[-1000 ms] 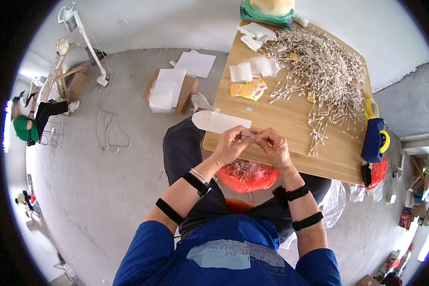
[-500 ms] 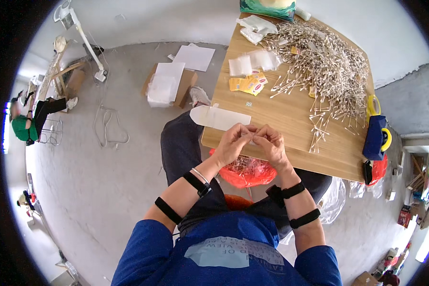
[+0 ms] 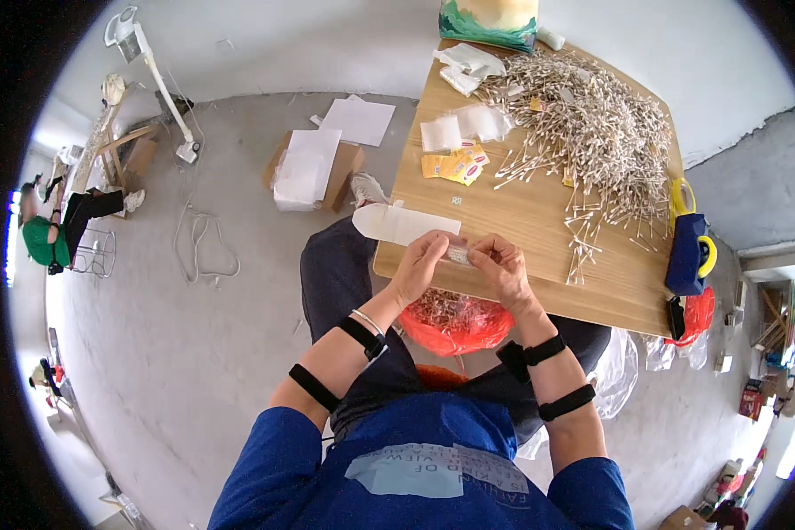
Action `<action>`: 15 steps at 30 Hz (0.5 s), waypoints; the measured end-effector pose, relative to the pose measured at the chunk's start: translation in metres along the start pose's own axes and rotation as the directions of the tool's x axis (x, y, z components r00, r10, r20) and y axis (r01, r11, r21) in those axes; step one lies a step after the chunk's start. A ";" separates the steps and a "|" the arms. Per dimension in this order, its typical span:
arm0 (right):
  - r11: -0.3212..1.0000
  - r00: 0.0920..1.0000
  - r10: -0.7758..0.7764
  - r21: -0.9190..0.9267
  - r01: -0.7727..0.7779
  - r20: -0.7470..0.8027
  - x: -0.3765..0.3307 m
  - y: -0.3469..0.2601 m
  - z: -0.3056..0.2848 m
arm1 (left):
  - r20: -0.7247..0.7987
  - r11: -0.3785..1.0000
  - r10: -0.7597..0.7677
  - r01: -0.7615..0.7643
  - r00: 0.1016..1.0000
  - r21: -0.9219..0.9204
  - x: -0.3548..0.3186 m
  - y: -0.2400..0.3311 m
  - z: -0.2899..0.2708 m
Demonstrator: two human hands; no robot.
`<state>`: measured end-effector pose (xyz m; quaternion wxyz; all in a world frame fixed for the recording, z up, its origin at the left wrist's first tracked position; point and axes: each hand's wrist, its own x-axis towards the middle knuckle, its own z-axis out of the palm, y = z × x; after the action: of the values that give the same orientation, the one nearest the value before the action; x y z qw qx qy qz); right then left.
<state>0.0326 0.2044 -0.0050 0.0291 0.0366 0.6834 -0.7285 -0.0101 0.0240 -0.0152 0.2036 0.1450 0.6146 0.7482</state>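
Note:
Over the table's near edge, my left hand (image 3: 420, 268) and my right hand (image 3: 504, 272) pinch a small clear plastic bag (image 3: 458, 254) between them. Something whitish shows inside it, too small to make out. Just beyond my left fingers lies a white paper strip (image 3: 406, 224) with a rounded end, reaching past the table's left edge. A big loose heap of cotton swabs (image 3: 605, 132) covers the far right of the table. Several yellow cards (image 3: 455, 166) lie left of the heap, next to a stack of clear bags (image 3: 442, 135).
Below the table edge, between my knees, hangs a red plastic bag (image 3: 458, 336) with swabs in it. A blue tape dispenser (image 3: 685, 258) sits at the table's right edge. White sheets on cardboard (image 3: 307, 168) lie on the floor at left. Another person (image 3: 49, 238) sits far left.
My hands have spread slightly apart, so the clear bag between them now shows more. My left hand has shifted a little to the left.

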 end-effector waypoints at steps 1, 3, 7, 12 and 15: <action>1.000 1.000 0.019 0.011 -0.019 -0.001 0.001 0.002 0.000 | -0.005 0.999 -0.004 0.004 1.000 -0.051 -0.001 0.001 0.001; 0.999 0.999 0.036 0.009 -0.036 -0.001 0.001 0.002 -0.001 | 0.036 0.996 0.048 -0.051 0.998 0.072 -0.001 0.000 0.003; 0.999 0.999 -0.032 -0.016 0.032 -0.005 -0.004 -0.010 0.001 | 0.059 0.986 0.058 -0.067 0.997 0.155 -0.002 0.009 0.000; 0.911 0.970 -0.240 -0.352 0.216 -0.028 -0.010 -0.012 -0.008 | 0.045 0.885 0.209 -0.209 0.977 0.417 -0.003 0.014 0.004; 0.887 0.954 -0.296 -0.383 0.256 -0.047 -0.011 -0.015 -0.013 | 0.081 0.808 0.290 -0.289 0.954 0.513 0.004 0.019 0.008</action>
<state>0.0419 0.2187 0.0105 -0.1040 -0.0294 0.8080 -0.5792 -0.0124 0.0303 0.0048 0.0400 0.2861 0.7643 0.5766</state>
